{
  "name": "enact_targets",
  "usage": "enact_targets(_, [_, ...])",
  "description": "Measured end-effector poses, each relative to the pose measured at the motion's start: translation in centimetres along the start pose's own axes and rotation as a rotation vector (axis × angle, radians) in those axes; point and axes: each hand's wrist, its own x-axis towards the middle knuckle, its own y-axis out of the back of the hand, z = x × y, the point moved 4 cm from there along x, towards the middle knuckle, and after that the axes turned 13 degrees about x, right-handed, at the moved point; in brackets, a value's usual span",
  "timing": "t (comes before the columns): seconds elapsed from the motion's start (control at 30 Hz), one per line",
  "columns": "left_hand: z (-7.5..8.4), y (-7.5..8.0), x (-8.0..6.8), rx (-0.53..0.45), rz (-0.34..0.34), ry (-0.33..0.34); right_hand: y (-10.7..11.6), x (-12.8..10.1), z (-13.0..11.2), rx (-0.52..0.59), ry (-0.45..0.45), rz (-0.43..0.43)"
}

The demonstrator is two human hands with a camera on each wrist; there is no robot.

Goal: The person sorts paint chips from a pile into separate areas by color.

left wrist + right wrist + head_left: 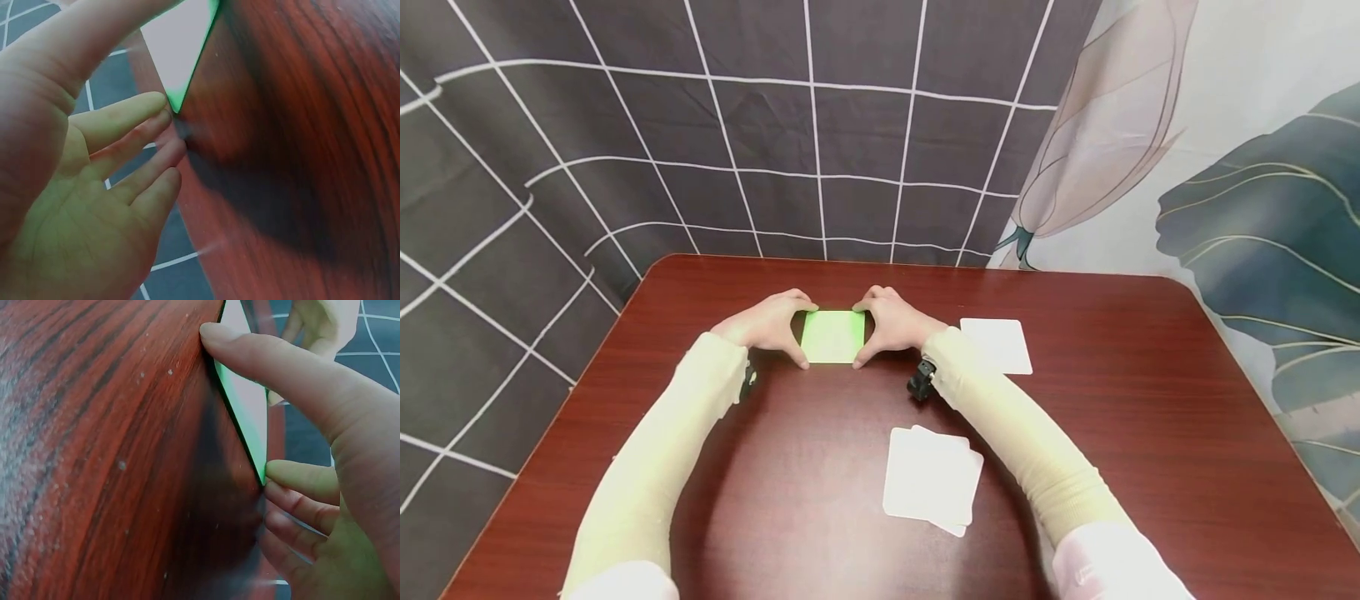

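Observation:
A light green square card point(832, 336) lies flat on the dark red wooden table point(1112, 433), toward its far middle. My left hand point(799, 333) frames the card's left side, thumb at the near corner and forefinger at the far corner. My right hand point(863, 335) mirrors it on the right side. In the left wrist view the left hand point(156, 59) shows fairly straight fingers, one fingertip touching a corner of the green card point(181, 44). In the right wrist view the right hand point(240, 400) spans the green card point(250, 428) between thumb and forefinger.
A single white card point(997, 344) lies right of my right hand. A small stack of white cards point(931, 479) sits nearer, between my forearms. Grid-patterned dark curtain and a leaf-print cloth hang behind the table's far edge.

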Motion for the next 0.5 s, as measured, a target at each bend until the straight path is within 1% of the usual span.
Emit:
enact_targets(0.13, [0.0,0.0,-0.1,-0.007,-0.011,0.022,-0.1,-0.1,0.2,0.024,-0.005,0.0])
enact_targets(0.23, [0.4,0.3,-0.2,-0.019,0.005,0.026,0.3,-0.5,0.2,0.065,0.023,0.047])
enact_targets(0.3, [0.9,0.5,-0.2,-0.037,0.037,0.033,1.1,-1.3,-0.2,0.101,0.053,0.094])
enact_targets(0.37, [1.6,1.1,-0.4,-0.066,0.087,0.029,2.3,-2.5,-0.8,0.119,0.073,0.143])
enact_targets(0.5, [4.0,2.2,-1.2,-0.13,0.183,0.002,4.7,-6.1,-2.1,0.115,0.066,0.215])
